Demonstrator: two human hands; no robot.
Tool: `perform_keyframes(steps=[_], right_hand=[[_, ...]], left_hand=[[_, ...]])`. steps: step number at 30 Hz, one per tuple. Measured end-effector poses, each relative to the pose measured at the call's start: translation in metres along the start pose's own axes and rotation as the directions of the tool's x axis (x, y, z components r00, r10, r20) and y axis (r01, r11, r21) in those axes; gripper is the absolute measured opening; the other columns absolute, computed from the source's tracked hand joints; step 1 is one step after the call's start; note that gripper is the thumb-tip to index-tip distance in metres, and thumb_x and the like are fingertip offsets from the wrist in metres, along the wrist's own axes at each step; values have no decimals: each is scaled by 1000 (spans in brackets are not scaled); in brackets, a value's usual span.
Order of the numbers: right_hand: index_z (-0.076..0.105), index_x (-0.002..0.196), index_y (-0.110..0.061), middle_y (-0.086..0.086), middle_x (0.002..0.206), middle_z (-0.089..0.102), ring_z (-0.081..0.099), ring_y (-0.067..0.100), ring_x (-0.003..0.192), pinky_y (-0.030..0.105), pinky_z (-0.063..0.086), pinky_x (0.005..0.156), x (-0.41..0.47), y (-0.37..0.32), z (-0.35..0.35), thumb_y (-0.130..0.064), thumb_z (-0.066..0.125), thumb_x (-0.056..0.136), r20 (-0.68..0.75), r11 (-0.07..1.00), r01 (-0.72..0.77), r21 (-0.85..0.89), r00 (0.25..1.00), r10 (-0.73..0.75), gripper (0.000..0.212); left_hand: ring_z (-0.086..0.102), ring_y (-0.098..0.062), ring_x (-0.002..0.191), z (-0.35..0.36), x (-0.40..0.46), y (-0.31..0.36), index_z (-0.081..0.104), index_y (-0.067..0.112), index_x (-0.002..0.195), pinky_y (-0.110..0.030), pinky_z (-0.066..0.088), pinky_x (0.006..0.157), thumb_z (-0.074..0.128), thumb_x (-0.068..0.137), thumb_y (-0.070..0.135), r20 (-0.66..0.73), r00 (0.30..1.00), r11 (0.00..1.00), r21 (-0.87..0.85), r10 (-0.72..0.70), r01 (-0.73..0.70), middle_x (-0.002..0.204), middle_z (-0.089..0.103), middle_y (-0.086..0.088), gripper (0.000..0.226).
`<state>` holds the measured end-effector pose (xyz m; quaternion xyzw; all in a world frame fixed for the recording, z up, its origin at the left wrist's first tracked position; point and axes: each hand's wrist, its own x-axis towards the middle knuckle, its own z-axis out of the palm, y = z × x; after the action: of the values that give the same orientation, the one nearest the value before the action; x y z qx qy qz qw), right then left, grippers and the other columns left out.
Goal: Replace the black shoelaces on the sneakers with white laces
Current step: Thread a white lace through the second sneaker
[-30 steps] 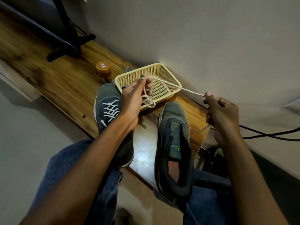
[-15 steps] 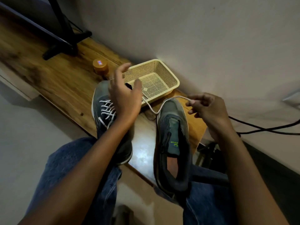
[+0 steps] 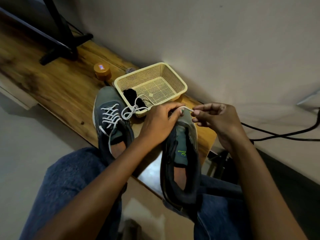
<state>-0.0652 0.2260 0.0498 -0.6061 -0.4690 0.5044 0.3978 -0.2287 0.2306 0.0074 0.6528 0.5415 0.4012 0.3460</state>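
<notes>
A narrow wooden worktop (image 3: 57, 87) with a glossy, streaked grain runs slantwise along a pale wall, its far edge tight against that wall and its near edge open toward the person's denim-clad knees. Bare wood lies open toward the left end, broken only by a black stand foot (image 3: 64, 47) and a small round amber jar (image 3: 102, 71). Toward the right end, close to the far edge, stands a cream plastic mesh basket (image 3: 180, 84), rectangular with rounded corners; dark black shoelaces (image 3: 132, 98) lie bunched in its near-left corner. Two grey-blue fabric sneakers sit just in front of it, heels overhanging the near edge. The left sneaker (image 3: 110, 122) is already threaded with a white lace in crossed rows. The right sneaker (image 3: 183, 153) has bare eyelets and a green tongue. A loose white cord lace (image 3: 131, 110) loops over the basket's near rim and down between the two sneakers, then runs to the right sneaker's toe. The left hand (image 3: 159, 122) rests over that toe, fingers curled and pinching the lace there. The right hand (image 3: 216, 118), just beside it, pinches the lace's tip between thumb and forefinger, the other fingers loosely curled. Black cables (image 3: 277, 134) trail off beyond the right end.
</notes>
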Motion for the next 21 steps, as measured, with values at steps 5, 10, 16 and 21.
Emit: perform_keyframes(steps=[5, 10, 16, 21], right_hand=[[66, 87, -8, 2, 63, 71, 67, 11, 58, 20, 53, 54, 0, 2, 0, 1, 70, 82, 22, 995, -4, -101, 1000, 6, 11], [65, 92, -12, 6, 81, 71, 69, 20, 75, 31, 58, 66, -1, 12, -4, -30, 75, 81, 0, 893, -70, -444, 997, 78, 23], [67, 96, -16, 1, 94, 66, 61, 14, 81, 24, 47, 59, -8, 21, 10, -29, 80, 74, 7, 696, -143, -704, 978, 208, 29], [72, 91, -12, 1, 81, 69, 63, 11, 68, 19, 51, 56, -11, 24, 2, -8, 69, 84, -7, 840, -229, -491, 966, 260, 9]], left_hand=[[67, -9, 91, 9, -7, 5, 75, 19, 104, -32, 53, 80, 67, 89, 20, -8, 999, 998, 47, 42, -42, 98, 74, 4, 17], [67, -12, 88, 12, -5, 0, 75, 27, 92, -41, 51, 84, 69, 86, 26, -26, 999, 993, 115, -24, 27, 91, 74, 9, 9], [52, -14, 106, 27, -11, -14, 67, 48, 85, -24, 16, 80, 66, 79, 54, -11, 991, 884, 450, -135, 126, 93, 68, 14, 8], [46, -15, 109, 34, -14, -10, 69, 45, 89, -26, 13, 83, 67, 80, 52, -53, 992, 855, 505, -111, 122, 97, 66, 14, 11]])
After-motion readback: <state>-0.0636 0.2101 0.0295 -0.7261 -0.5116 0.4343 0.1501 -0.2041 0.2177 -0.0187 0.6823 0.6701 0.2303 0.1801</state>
